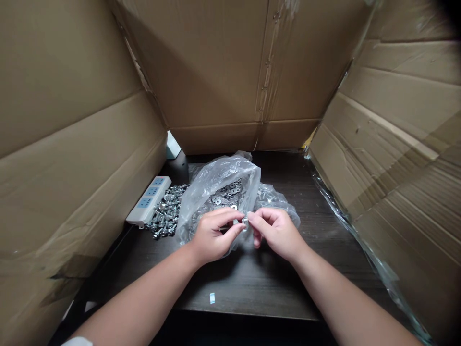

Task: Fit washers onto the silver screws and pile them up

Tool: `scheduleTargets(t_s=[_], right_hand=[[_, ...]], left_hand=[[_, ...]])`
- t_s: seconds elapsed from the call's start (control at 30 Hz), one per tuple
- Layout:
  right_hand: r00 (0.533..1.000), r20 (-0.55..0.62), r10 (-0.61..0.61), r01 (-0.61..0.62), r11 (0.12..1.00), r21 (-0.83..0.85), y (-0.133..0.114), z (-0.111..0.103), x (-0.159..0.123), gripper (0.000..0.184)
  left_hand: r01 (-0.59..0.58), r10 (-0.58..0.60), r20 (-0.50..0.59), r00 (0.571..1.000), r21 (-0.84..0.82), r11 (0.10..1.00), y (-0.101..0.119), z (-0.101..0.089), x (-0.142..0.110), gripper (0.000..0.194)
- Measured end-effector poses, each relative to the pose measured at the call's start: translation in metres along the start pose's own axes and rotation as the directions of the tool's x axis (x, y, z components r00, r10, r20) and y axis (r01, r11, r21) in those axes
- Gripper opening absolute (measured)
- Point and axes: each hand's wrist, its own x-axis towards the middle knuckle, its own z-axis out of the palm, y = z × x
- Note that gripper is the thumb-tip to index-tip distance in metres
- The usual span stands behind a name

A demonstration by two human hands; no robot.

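Note:
My left hand [212, 235] and my right hand [275, 231] meet over a dark wooden table [252, 283], fingertips pinched together on a small metal bolt [244, 220]. Both hands are closed around this one piece. Right behind them lies an open clear plastic bag [219, 187] holding several flat metal washers [226, 192]. A pile of assembled bolts [166, 211] lies on the table to the left of the bag.
A white power strip [148, 201] lies at the left by the bolt pile. Tall cardboard walls [72, 144] enclose the table on the left, back and right. A second clear bag [273, 199] lies behind my right hand. A small white label [212, 298] sits near the front edge.

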Motion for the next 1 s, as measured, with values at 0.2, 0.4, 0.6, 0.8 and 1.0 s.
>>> scheduleTargets(t_s=[0.2,0.4,0.6,0.8,1.0], right_hand=[[0.999,0.014,0.043,-0.044,0.993,0.112,0.0015,0.0025,0.0017,0.038],[0.997,0.037,-0.064,0.051,0.960,0.276,0.0020,0.0021,-0.0005,0.033],[0.998,0.043,-0.055,0.045,0.978,0.204,-0.0008,0.0007,-0.0003,0.025],[0.995,0.083,0.053,-0.063,0.991,0.117,0.0009,-0.0004,0.0015,0.043],[0.997,0.051,0.064,-0.072,0.981,0.182,0.0026,0.0014,0.0025,0.036]], left_hand=[[-0.008,0.010,-0.053,0.999,0.028,1.000,0.0004,-0.0004,-0.0008,0.015],[0.027,-0.027,-0.060,0.998,0.010,1.000,0.0029,-0.0025,0.0011,0.011],[-0.005,0.006,-0.030,1.000,0.022,1.000,0.0024,-0.0042,0.0017,0.012],[-0.071,0.071,0.016,0.997,0.006,0.997,-0.0006,-0.0044,0.0000,0.015],[-0.040,0.040,-0.020,0.999,0.013,0.999,-0.0005,-0.0033,-0.0001,0.014]])
